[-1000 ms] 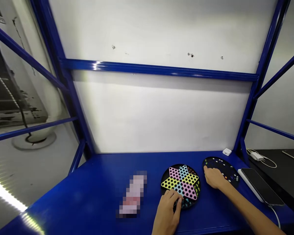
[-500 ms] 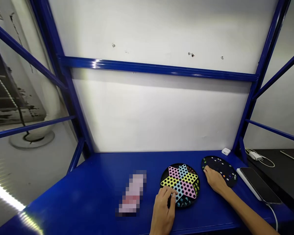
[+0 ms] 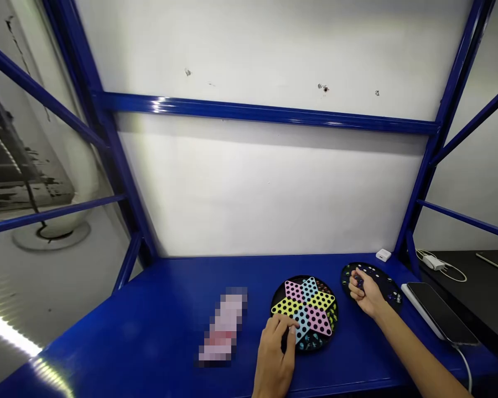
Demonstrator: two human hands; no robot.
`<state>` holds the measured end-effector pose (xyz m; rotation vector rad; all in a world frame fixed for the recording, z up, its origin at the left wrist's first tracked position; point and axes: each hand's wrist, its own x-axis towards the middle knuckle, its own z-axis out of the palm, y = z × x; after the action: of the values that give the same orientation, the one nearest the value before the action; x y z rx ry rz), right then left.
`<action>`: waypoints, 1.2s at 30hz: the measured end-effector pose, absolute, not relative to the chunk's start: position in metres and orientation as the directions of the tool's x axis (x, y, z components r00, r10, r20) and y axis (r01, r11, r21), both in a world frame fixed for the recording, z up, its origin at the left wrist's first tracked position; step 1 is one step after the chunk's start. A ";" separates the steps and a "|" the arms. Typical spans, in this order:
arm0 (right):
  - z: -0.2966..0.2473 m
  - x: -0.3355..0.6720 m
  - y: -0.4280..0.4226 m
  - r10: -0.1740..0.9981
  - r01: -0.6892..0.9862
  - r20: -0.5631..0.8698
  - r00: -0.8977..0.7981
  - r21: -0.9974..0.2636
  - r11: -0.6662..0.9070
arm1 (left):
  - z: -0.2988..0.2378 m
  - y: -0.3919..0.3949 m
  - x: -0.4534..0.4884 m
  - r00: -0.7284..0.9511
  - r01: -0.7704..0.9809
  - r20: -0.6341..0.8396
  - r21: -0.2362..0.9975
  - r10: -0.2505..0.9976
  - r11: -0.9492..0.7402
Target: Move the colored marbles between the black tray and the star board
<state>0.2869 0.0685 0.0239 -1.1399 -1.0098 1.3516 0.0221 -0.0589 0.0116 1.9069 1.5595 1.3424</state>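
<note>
Right hand [image 3: 366, 293] curled over tray [image 3: 384, 284], couldn't tell if holding anything. Left hand [image 3: 275, 349] at board [image 3: 305, 304], left of tray, grip unclear. Looked like picking pieces [image 3: 398, 299]; next move likely wanted light pinch.

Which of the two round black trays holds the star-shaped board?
The left tray, by the left hand; the right tray, beneath the right hand, has none.

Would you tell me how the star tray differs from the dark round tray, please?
The star tray bears a pastel star panel; the dark round tray has small scattered pieces instead. The left hand is at the star tray, while the right hand is at the dark round tray. Both are round and on the blue table.
</note>
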 end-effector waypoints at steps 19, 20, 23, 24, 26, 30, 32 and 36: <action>0.017 0.096 0.004 0.829 0.826 0.168 -0.534 -0.107 0.553 | -0.012 -0.053 0.006 -0.512 0.456 0.542 0.829 0.666 -0.324; 0.017 0.097 0.004 0.827 0.826 0.174 -0.535 -0.099 0.555 | -0.012 -0.053 0.006 -0.510 0.455 0.543 0.829 0.667 -0.326; 0.018 0.099 0.005 0.811 0.808 0.176 -0.558 -0.105 0.579 | -0.012 -0.053 0.007 -0.508 0.452 0.539 0.831 0.672 -0.324; 0.019 0.100 0.005 0.807 0.802 0.172 -0.565 -0.115 0.586 | -0.012 -0.053 0.007 -0.506 0.451 0.536 0.832 0.676 -0.323; 0.019 0.100 0.003 0.803 0.794 0.171 -0.570 -0.136 0.593 | -0.012 -0.053 0.006 -0.506 0.450 0.533 0.834 0.679 -0.319; 0.013 0.105 -0.012 0.783 0.780 0.236 -0.576 -0.128 0.612 | -0.012 -0.053 0.005 -0.504 0.460 0.538 0.829 0.676 -0.317; 0.006 0.111 -0.023 0.764 0.763 0.258 -0.591 -0.129 0.634 | -0.013 -0.053 0.005 -0.501 0.466 0.543 0.826 0.674 -0.318; -0.003 0.128 -0.043 0.723 0.696 0.270 -0.636 -0.203 0.689 | -0.012 -0.053 0.006 -0.498 0.471 0.541 0.825 0.678 -0.312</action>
<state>0.1275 -0.0426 -0.0027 -1.1170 -2.5716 0.1137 0.0056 -0.0527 -0.0121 1.4782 1.7369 1.9187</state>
